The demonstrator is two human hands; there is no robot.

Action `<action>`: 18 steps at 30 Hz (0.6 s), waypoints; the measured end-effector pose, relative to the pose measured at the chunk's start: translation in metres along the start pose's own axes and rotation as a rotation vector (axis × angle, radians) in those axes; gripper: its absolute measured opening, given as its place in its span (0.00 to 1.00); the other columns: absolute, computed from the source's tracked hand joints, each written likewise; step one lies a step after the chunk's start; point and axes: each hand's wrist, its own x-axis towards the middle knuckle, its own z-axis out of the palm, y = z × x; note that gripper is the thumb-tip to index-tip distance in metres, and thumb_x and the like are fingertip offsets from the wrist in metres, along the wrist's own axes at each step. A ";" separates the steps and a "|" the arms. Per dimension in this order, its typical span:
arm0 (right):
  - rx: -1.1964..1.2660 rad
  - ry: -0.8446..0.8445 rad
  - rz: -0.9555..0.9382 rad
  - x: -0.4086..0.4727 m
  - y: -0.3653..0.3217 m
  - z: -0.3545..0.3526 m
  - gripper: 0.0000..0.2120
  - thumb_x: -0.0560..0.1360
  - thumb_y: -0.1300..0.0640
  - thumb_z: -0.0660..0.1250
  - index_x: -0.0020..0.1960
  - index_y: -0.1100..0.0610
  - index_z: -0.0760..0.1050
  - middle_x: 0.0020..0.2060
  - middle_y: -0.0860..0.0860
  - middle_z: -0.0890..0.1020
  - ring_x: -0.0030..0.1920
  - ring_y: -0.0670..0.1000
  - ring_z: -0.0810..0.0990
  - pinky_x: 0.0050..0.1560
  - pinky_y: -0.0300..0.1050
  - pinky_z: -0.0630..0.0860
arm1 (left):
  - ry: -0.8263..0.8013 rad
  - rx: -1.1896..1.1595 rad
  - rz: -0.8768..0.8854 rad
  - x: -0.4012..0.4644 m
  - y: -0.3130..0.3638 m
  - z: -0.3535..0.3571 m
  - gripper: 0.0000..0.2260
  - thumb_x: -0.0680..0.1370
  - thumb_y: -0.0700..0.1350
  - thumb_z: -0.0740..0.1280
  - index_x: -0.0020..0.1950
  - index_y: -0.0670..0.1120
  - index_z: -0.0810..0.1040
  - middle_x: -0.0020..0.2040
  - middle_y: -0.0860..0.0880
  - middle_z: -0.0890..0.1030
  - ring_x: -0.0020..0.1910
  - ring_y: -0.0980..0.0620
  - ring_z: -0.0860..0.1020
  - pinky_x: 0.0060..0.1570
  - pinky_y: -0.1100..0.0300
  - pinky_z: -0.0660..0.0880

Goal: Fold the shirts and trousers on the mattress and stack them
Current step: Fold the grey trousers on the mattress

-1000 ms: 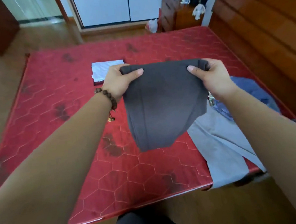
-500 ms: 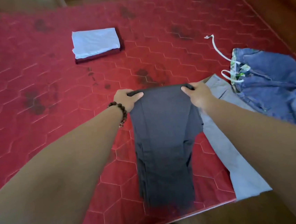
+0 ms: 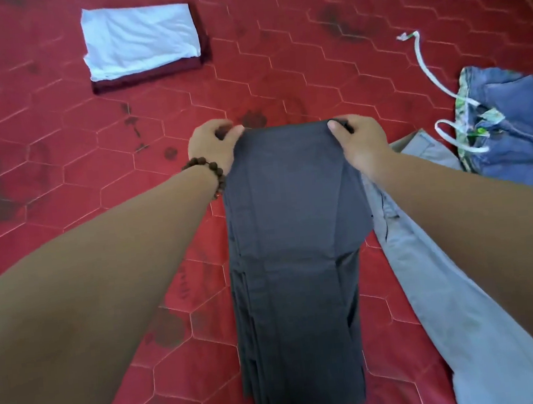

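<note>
Dark grey trousers (image 3: 294, 264) lie lengthwise on the red mattress (image 3: 57, 140), folded into a long narrow strip that runs toward me. My left hand (image 3: 212, 145) pinches their far left corner. My right hand (image 3: 358, 142) pinches the far right corner. A folded stack sits at the far left: a light blue garment (image 3: 140, 41) on top of a dark maroon one (image 3: 155, 74). To the right of the grey trousers lie light grey trousers (image 3: 445, 282), partly under my right forearm.
Blue shorts (image 3: 518, 125) with a white drawstring (image 3: 428, 69) and patterned waistband lie crumpled at the right edge. The mattress has dark stains. Its near edge runs along the bottom of the frame.
The dark grey trousers went from hanging in the air between my hands to lying flat on the mattress. My view has tilted down and closer to the mattress.
</note>
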 end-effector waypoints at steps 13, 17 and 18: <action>-0.597 -0.312 -0.491 -0.076 0.085 0.147 0.25 0.82 0.50 0.48 0.77 0.58 0.56 0.77 0.51 0.56 0.78 0.50 0.48 0.76 0.59 0.51 | -0.304 0.878 0.377 -0.077 -0.110 0.123 0.26 0.82 0.54 0.42 0.78 0.45 0.46 0.79 0.47 0.47 0.78 0.47 0.44 0.76 0.46 0.43; -0.574 -0.256 -0.514 -0.072 0.097 0.156 0.26 0.82 0.49 0.48 0.77 0.57 0.58 0.77 0.51 0.58 0.78 0.49 0.50 0.76 0.59 0.52 | -0.254 0.877 0.404 -0.072 -0.120 0.131 0.27 0.81 0.54 0.47 0.77 0.43 0.52 0.78 0.46 0.52 0.78 0.45 0.49 0.74 0.43 0.51; -0.574 -0.257 -0.518 -0.072 0.097 0.156 0.26 0.82 0.48 0.47 0.77 0.57 0.58 0.77 0.51 0.58 0.78 0.49 0.50 0.75 0.59 0.52 | -0.262 0.885 0.406 -0.072 -0.118 0.131 0.27 0.81 0.53 0.47 0.77 0.43 0.52 0.78 0.46 0.52 0.78 0.45 0.49 0.74 0.43 0.50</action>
